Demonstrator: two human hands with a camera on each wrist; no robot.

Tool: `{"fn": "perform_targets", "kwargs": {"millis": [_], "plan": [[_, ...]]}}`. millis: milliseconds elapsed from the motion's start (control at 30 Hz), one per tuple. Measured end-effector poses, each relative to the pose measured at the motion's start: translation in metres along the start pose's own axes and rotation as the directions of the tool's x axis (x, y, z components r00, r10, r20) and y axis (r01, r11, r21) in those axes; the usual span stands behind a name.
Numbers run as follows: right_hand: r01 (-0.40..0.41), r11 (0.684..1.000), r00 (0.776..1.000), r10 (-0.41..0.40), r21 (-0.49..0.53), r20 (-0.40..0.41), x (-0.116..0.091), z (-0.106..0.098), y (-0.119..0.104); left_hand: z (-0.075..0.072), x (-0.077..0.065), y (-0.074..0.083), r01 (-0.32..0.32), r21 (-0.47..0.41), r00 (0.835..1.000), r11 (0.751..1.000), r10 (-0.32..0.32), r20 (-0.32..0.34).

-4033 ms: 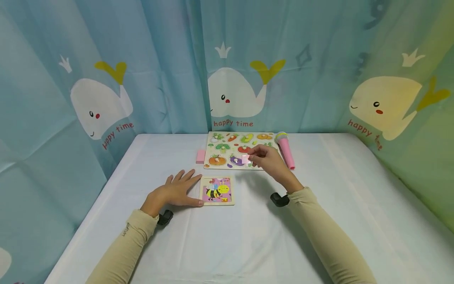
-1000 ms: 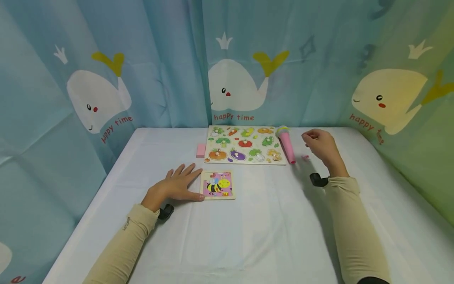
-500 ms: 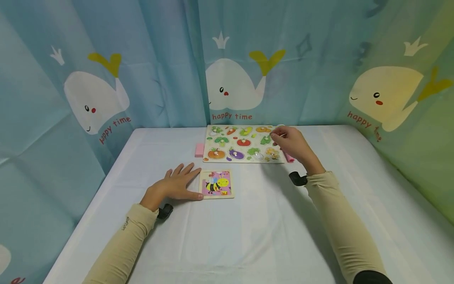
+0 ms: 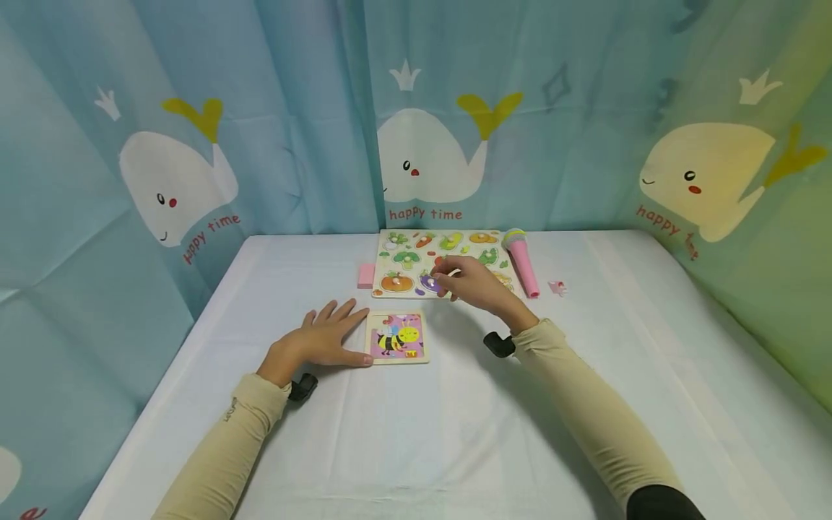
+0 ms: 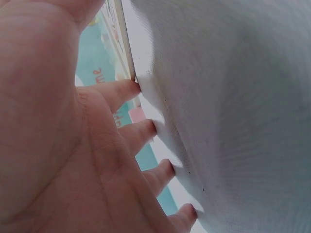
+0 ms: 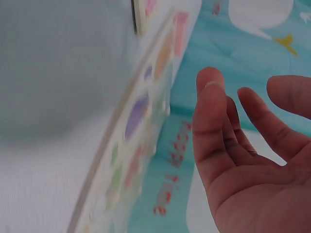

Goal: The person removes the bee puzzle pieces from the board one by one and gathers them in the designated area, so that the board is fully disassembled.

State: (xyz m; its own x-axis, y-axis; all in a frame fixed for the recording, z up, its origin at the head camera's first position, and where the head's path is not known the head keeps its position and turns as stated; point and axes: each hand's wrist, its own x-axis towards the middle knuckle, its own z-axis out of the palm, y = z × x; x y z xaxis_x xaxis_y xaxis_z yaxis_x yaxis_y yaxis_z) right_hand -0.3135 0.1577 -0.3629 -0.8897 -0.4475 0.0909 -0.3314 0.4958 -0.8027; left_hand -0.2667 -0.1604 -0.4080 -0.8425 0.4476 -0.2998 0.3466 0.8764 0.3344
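Okay, on my feed the left hand is planted at the side, forearm angling up from the lower left, fingers spread wide, tips down on the bench. Next comes a small pink block, just beside the vegetable knob puzzle's left edge. Now the bee jigsaw: it lies flat in front of that board, the left thumb touching its lower-left corner, the forefinger at the upper left. I'd call it mostly done, the bee reading nearly whole, though I can't make out whether every slot is filled. Behind it is the vegetable knob puzzle, partly covered by the right hand. That arm slants in from the lower right, wrist raised, fingers bent, thumb and forefinger tips close together; I can't tell whether they pinch something small. Over to a pink toy microphone, and last a loose pink-and-red piece, so I'd judge there's placing left to do.
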Motion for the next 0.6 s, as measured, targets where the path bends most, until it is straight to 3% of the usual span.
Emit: {"fn": "perform_targets", "kwargs": {"millis": [200,467,600], "plan": [[0.045,0.999,0.992,-0.043,-0.010,0.115,0.008,0.029,-0.004,-0.001,0.000,0.000,0.002,0.013,1.000,1.000,-0.002,0.002],[0.080,0.997,0.964,-0.077,0.001,0.254,0.015,0.061,-0.015,0.000,-0.001,-0.002,-0.013,0.015,1.000,1.000,0.013,0.002],[0.088,0.993,0.960,-0.062,-0.082,0.274,0.016,0.068,-0.021,-0.001,-0.001,-0.001,-0.018,0.015,1.000,1.000,0.018,0.004]]}}
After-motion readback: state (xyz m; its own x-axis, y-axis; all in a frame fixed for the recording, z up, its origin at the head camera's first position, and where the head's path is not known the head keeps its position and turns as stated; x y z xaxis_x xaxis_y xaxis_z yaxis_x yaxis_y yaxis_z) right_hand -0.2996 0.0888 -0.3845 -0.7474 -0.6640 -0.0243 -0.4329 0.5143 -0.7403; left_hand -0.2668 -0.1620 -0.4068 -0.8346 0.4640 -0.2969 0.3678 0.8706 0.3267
